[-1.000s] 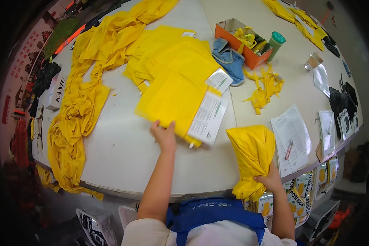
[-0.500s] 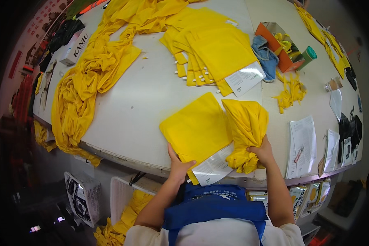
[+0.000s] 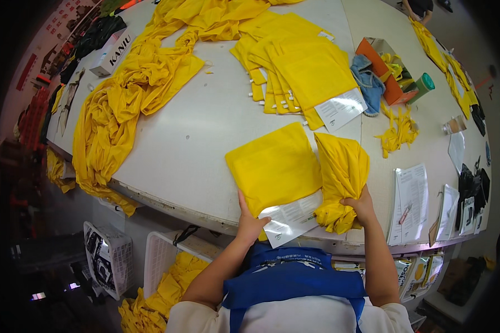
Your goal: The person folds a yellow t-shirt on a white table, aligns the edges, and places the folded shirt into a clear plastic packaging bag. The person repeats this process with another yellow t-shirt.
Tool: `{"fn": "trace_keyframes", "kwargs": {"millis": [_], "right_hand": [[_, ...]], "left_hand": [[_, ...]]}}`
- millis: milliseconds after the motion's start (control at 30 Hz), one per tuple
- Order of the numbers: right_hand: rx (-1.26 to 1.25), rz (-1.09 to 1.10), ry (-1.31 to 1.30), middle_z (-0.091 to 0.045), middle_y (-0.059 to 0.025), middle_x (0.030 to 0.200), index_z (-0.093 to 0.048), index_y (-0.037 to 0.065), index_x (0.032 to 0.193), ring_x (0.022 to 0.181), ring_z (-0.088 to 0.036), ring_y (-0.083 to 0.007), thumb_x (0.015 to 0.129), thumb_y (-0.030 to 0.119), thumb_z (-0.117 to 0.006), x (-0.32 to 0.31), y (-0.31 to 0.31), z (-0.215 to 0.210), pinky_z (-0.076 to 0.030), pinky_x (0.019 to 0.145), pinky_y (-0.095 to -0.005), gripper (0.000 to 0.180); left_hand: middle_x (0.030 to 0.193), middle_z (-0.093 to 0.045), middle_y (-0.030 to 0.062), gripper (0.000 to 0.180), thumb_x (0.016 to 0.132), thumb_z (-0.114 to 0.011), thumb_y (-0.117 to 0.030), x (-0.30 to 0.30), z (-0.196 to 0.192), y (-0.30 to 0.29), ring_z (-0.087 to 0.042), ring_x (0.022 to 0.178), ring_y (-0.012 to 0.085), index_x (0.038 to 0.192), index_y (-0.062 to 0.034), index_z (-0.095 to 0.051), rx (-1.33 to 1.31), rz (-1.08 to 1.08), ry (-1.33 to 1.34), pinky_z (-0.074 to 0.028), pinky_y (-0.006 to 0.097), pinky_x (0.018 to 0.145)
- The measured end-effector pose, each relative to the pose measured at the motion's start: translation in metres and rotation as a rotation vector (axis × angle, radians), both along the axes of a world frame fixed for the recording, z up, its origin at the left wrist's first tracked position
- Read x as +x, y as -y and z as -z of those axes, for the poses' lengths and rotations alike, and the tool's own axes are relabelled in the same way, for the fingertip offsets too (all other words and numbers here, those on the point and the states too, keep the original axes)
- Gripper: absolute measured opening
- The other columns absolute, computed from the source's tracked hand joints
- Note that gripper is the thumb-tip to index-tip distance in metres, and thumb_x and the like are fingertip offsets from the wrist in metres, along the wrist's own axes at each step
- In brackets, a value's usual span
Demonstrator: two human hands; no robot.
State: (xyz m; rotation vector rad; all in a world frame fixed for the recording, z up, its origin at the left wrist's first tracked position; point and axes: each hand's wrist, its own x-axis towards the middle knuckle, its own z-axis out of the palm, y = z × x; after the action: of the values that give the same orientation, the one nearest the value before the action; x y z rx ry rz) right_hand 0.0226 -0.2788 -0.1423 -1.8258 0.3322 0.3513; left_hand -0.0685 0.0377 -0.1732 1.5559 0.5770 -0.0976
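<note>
Forward extend both forearms [image 3: 219, 265], left fingers [image 3: 243, 207] gripping the flat yellow pouch [image 3: 275, 169], right fingers [image 3: 350, 203] the gathered bundle [image 3: 343, 166].

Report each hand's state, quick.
Left hand: holding the flat yellow pouch at its near left corner.
Right hand: closed around the gathered end of the yellow bundle.

I get a bright tabletop [image 3: 200, 161] on my remote feed; can't pin the light src. Glare hits a white sheet [image 3: 340, 108], far ctr. Soft shadows in yellow cloth [image 3: 114, 108], L side. Near L v. dim. Fisheye bows the tabletop; corners go blk.
</note>
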Motion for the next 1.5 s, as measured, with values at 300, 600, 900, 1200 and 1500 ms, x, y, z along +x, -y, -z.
{"fn": "trace_keyframes", "kwargs": {"millis": [300,600,900,1200,1500], "right_hand": [[-0.195,0.009,0.002,-0.061,-0.0190,0.115,-0.042,-0.002,0.125,0.106,-0.059,-0.0301,0.061,0.011,-0.077,0.001,0.011,-0.015,-0.045,0.091,-0.0358,0.074],[-0.266,-0.005,0.002,-0.061,-0.0218,0.115,-0.043,-0.001,0.124,0.107,-0.059,-0.0342,0.060,0.013,-0.077,0.000,0.010,-0.014,-0.045,0.091,-0.0367,0.073],[-0.212,-0.002,0.020,-0.061,-0.0217,0.114,-0.044,-0.001,0.123,0.105,-0.060,-0.0342,0.061,0.013,-0.077,-0.001,0.015,-0.006,-0.047,0.090,-0.0366,0.072],[-0.510,-0.779,0.219,-0.064,-0.0178,0.103,-0.050,0.007,0.121,0.094,-0.061,-0.0380,0.062,0.029,-0.077,-0.014,-0.030,-0.057,-0.050,0.081,-0.0417,0.068],[-0.529,-1.249,0.493,-0.062,-0.0120,0.087,-0.055,0.006,0.108,0.081,-0.061,-0.0332,0.062,0.025,-0.073,-0.021,-0.034,-0.041,-0.050,0.071,-0.0408,0.053]], "left_hand": [[0.138,-0.044,0.0201,0.100,0.073,-0.067,0.008,0.018,-0.014,-0.037,-0.050,0.122,0.0295,0.150,-0.0160,-0.007,0.136,0.113,-0.080,-0.043,0.035,0.098],[0.136,-0.044,0.0216,0.088,0.078,-0.069,-0.005,0.014,0.004,-0.031,-0.046,0.123,0.0381,0.148,-0.0189,-0.017,0.291,0.183,-0.105,-0.042,0.039,0.099],[0.128,-0.051,0.0147,0.041,0.078,-0.060,-0.011,0.004,0.024,0.007,-0.042,0.124,0.0323,0.118,-0.0156,-0.059,1.187,0.701,0.519,-0.033,0.051,0.102],[0.110,-0.057,0.0146,0.034,0.078,-0.055,-0.011,0.024,0.023,-0.011,-0.055,0.102,0.0334,0.113,-0.0063,-0.058,0.828,0.639,0.570,-0.046,0.040,0.087],[0.103,-0.054,0.0124,0.033,0.082,-0.057,-0.009,0.054,0.008,-0.030,-0.055,0.091,0.0336,0.115,-0.0044,-0.057,1.116,0.762,0.552,-0.048,0.040,0.076]]}}
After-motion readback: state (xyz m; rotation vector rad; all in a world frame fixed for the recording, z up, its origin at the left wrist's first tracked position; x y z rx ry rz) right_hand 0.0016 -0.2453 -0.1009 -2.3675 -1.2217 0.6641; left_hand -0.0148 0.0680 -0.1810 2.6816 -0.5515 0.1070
